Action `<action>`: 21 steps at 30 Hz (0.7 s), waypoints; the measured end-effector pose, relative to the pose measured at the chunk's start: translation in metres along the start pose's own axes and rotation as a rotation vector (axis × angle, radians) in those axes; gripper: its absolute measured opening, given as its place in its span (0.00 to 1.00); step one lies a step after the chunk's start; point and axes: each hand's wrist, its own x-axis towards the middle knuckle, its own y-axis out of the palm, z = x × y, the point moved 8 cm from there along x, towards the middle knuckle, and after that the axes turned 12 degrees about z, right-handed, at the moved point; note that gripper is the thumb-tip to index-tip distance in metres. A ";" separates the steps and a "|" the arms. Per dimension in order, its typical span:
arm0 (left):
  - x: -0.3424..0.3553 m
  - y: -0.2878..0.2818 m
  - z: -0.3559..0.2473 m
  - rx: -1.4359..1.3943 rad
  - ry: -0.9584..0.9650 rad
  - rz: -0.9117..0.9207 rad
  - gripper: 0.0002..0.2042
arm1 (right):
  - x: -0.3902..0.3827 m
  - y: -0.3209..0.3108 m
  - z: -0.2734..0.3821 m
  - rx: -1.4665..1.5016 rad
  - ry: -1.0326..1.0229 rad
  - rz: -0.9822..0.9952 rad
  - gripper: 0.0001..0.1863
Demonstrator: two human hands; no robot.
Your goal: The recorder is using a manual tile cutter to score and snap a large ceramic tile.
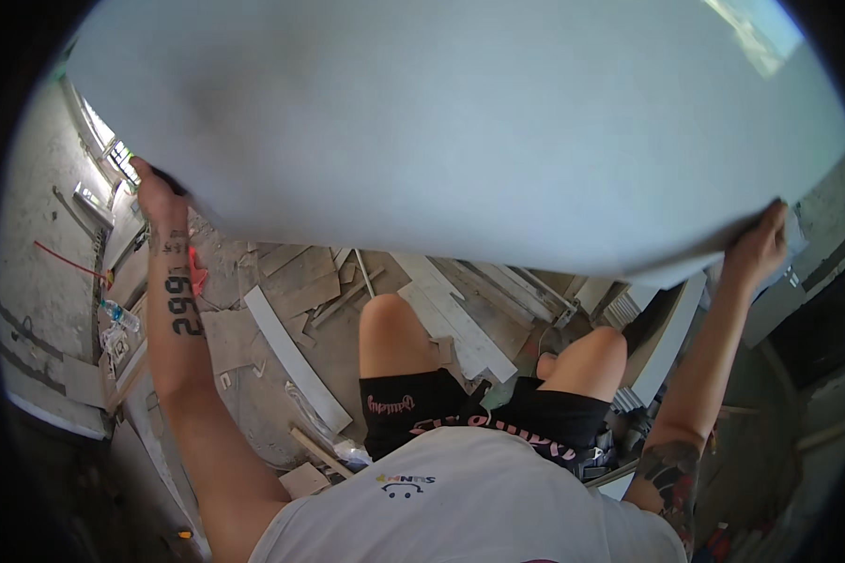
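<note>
A large, flat, pale grey-white board [460, 122] fills the upper part of the head view, raised in front of me. My left hand [160, 195] grips its left edge, thumb up on the outer side and the other fingers hidden behind the board. At the lower right corner my right hand [759, 249] is closed round the edge, its fingertips partly out of sight. Both arms are stretched forward and wide apart. The board's near edge runs above my bent knees and hides whatever lies beyond it.
Offcuts and long white strips [296, 357] litter the floor. Pale planks [455, 319] lie between and beyond my knees, with more stacked panels [667, 338] at the right. A clear plastic bottle [120, 315] and a red cable [70, 260] are by the left wall [42, 216].
</note>
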 end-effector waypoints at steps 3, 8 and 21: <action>0.008 0.010 -0.024 0.108 0.040 -0.114 0.26 | 0.005 0.038 -0.025 0.132 0.005 -0.011 0.23; 0.038 -0.011 0.010 0.170 -0.015 -0.137 0.29 | -0.040 0.078 -0.077 0.099 0.017 0.043 0.25; 0.016 -0.165 0.268 0.698 -0.405 -0.190 0.36 | -0.282 0.115 -0.334 -0.137 0.713 0.184 0.29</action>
